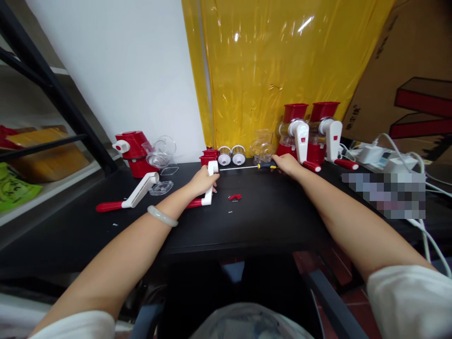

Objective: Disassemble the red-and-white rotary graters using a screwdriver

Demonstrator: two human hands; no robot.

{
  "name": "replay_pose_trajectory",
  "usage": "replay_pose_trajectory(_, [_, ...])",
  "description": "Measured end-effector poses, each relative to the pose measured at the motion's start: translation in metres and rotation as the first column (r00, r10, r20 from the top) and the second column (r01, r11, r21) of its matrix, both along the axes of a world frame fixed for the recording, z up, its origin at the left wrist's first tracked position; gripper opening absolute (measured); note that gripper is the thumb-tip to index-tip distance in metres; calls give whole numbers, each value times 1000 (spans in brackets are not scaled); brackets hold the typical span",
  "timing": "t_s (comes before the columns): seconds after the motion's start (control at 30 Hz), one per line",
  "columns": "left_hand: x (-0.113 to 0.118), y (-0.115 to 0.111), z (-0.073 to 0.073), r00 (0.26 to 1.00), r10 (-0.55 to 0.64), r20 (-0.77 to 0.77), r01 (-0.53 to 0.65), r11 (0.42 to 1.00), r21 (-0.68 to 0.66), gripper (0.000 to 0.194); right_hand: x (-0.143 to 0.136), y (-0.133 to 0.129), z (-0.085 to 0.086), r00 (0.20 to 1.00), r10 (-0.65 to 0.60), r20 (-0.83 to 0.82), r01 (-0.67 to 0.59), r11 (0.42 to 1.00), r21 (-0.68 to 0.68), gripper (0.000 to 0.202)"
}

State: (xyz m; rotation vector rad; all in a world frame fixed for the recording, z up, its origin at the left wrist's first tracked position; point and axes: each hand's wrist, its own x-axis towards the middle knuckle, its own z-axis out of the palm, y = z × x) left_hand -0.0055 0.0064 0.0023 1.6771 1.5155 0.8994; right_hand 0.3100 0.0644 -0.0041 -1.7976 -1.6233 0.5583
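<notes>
My left hand (204, 181) is wrapped round a white crank handle (208, 196) with a red grip, held upright over the black table. A screwdriver (265, 165) with a yellow and black handle lies level, its long shaft reaching left to the crank's top end. At the screwdriver's handle end is my right hand (285, 164), fingers closed on it. Small red pieces (235, 197) and tiny metal bits rest on the table in front. Behind the hands stand two metal drum graters (231, 156) and red parts (209, 156).
On the left are a red grater body (136, 153), clear plastic parts (161, 153) and another crank (141, 190). Two assembled red graters (294, 134) stand at the back right. A power strip (384, 157) with white cables lies at the far right, before a cardboard box (399, 61).
</notes>
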Motion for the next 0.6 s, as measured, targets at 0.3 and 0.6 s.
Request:
replay_pose_trajectory(0.3, [-1, -3, 2, 998, 9, 69, -6, 999, -50, 25, 4, 5, -2, 995, 2, 99, -21, 981, 191, 48])
replay_pose_trajectory(0.6, [3, -6, 9, 980, 3, 197, 14, 996, -84, 19, 5, 5, -3, 999, 39, 20, -43, 965, 258, 46])
